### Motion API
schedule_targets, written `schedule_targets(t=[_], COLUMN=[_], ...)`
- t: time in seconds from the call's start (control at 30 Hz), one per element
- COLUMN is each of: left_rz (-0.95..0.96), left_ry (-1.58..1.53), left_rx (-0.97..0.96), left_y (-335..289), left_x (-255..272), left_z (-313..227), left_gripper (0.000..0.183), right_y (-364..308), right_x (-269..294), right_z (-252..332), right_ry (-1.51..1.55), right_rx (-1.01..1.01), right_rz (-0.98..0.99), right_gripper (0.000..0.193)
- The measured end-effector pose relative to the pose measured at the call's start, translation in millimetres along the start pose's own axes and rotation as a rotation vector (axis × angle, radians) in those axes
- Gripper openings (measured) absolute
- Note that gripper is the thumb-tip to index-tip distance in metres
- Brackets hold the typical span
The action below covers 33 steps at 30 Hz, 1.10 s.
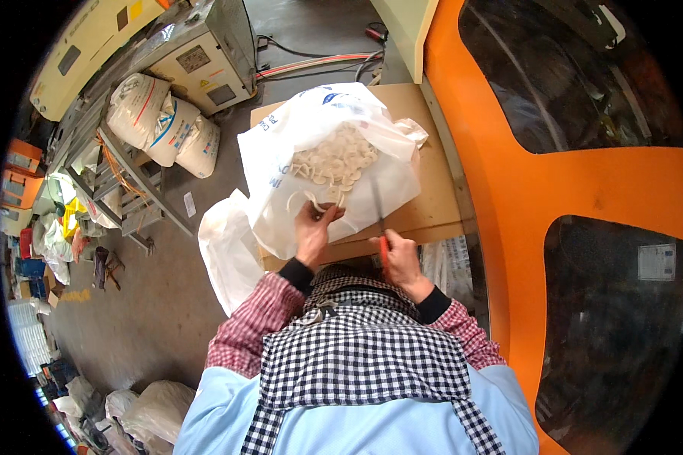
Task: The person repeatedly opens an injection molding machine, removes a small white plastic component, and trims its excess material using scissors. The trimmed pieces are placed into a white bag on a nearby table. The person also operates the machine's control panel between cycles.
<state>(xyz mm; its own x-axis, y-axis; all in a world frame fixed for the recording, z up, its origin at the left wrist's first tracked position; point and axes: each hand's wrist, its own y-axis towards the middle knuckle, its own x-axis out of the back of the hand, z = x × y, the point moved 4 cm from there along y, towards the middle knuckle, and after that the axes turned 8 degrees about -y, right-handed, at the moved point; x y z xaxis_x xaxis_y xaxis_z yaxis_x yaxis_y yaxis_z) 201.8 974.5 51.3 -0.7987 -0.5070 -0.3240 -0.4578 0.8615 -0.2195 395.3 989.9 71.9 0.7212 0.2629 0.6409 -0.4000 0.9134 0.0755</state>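
My left hand (pixel 313 231) is closed on a cream-white curved plastic piece (pixel 294 199) at the near side of an opened white plastic bag. My right hand (pixel 399 262), to the right of it, is wrapped round the red-orange handle of a knife (pixel 385 246). The knife's long, thin grey blade is blurred and points away from me over the bag. Inside the white bag (pixel 387 182) lies a heap of small cream-white plastic parts (pixel 335 158), just beyond my left hand.
Under the bag is a cardboard surface (pixel 436 193). Another white bag (pixel 226 239) hangs at its left. An orange machine (pixel 493 182) with dark windows rises close on my right. Full sacks (pixel 167 125) stand behind a metal stepladder (pixel 140 197); cables (pixel 311 64) cross the floor beyond.
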Motion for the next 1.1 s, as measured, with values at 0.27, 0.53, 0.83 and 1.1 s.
schedule_targets(t=[0.27, 0.53, 0.83, 1.1], left_rz=[0.262, -0.342, 0.008, 0.563], left_ry=[0.078, 0.276, 0.967, 0.875], left_rx=[0.384, 0.320, 0.546, 0.195], left_y=[-104.6, -95.0, -36.9, -39.1], left_x=[106.4, 272.7, 261.8, 73.3], left_z=[-62.2, 12.9, 27.3, -25.6], left_gripper=[0.010, 0.013, 0.030, 0.028], right_y=[16.2, 43.5, 88.1, 103.2], right_x=[47.0, 40.9, -62.5, -120.5], right_z=[-136.7, -152.1, -25.0, -45.7], right_ry=[-0.517, -0.856, -0.189, 0.087], right_rx=[-0.510, -0.452, 0.010, -0.068], right_rz=[-0.149, -0.080, 0.039, 0.117], right_gripper=[0.045, 0.037, 0.036, 0.041])
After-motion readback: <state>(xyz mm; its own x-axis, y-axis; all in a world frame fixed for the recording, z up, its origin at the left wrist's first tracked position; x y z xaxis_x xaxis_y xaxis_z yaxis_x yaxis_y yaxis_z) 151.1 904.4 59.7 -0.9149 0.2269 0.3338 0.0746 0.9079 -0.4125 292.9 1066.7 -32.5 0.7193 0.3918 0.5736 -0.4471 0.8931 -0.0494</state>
